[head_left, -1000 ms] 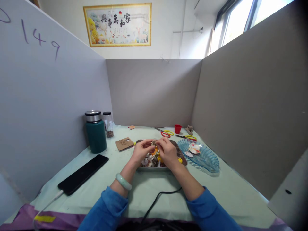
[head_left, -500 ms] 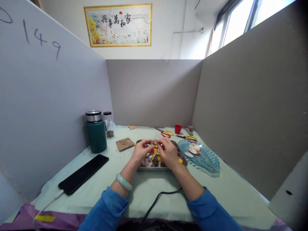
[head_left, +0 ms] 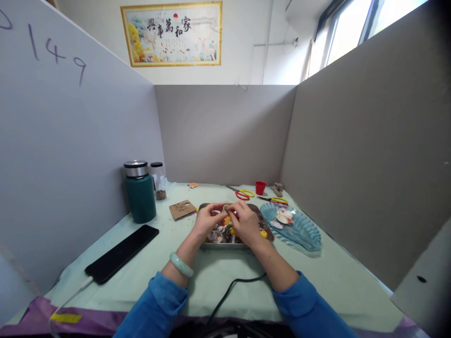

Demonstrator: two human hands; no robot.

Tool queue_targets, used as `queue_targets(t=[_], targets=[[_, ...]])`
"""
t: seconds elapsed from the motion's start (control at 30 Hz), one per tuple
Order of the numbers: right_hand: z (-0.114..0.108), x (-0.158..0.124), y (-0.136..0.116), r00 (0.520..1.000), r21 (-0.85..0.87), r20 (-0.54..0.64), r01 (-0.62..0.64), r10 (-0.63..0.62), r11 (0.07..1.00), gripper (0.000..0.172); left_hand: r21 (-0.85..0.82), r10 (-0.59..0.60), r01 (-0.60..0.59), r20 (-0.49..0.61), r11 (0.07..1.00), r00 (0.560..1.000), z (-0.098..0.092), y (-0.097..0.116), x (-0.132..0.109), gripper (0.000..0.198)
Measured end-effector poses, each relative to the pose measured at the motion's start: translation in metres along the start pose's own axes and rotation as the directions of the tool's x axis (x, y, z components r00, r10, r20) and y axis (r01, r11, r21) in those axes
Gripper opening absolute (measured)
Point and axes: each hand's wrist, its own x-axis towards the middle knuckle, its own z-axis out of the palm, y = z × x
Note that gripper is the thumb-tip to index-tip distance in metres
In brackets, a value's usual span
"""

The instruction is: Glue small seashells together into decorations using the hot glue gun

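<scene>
Over the metal tray (head_left: pixel 225 246), both hands meet with fingertips pinched together. Between them is a small pale ring-shaped piece (head_left: pixel 226 208); its exact kind is too small to make out. My left hand (head_left: pixel 207 220) closes on it from the left, a pale green bangle (head_left: pixel 181 265) on that wrist. From the right, my right hand (head_left: pixel 245 221) grips it with thumb and fingers. Below the hands the tray holds shells (head_left: pixel 219 235), yellow pieces (head_left: pixel 263 234) and an orange piece (head_left: pixel 227 219), partly hidden by my fingers.
A blue glass dish (head_left: pixel 299 232) with shell-like pieces stands right of the tray. Behind are scissors (head_left: pixel 243 194), more scissors (head_left: pixel 273 200) and a red cup (head_left: pixel 260 188). Leftward are a cardboard piece (head_left: pixel 182 210), a green flask (head_left: pixel 140 199), a jar (head_left: pixel 158 182) and a phone (head_left: pixel 122 253).
My hands stay nearly in place, with slight finger movement around the ring-shaped piece. The whole view has shifted a little.
</scene>
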Motion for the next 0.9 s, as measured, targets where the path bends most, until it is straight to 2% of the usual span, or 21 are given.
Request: queue_targets(t=[0.23, 0.37, 0.63, 0.73, 0.9], targets=[[0.0008, 0.0003, 0.0007, 1.000, -0.027, 0.002, 0.000, 0.000, 1.000, 0.011, 0.000, -0.027, 0.027, 0.045, 1.000, 0.999, 0.0001, -0.0014, -0.0001, 0.038], [0.0015, 0.0012, 0.0014, 1.000, -0.044, 0.023, 0.005, -0.004, 0.999, 0.011, 0.036, -0.013, 0.013, 0.023, 0.999, 1.000, -0.0008, -0.0034, 0.0008, 0.033], [0.0031, 0.0005, 0.0025, 0.999, -0.027, 0.032, 0.022, -0.021, 0.999, 0.012, -0.113, 0.003, 0.003, 0.048, 0.994, 0.999, 0.0009, -0.0062, 0.0014, 0.041], [0.0034, 0.0006, 0.0031, 0.999, -0.028, 0.040, 0.031, -0.030, 0.999, 0.013, -0.126, 0.015, -0.008, 0.056, 0.992, 0.998, 0.0015, -0.0039, 0.0007, 0.047], [0.0037, 0.0009, 0.0032, 0.999, -0.037, 0.035, 0.030, -0.029, 0.999, 0.012, -0.099, 0.040, -0.035, 0.053, 0.994, 0.998, 0.0020, -0.0029, 0.0015, 0.041]])
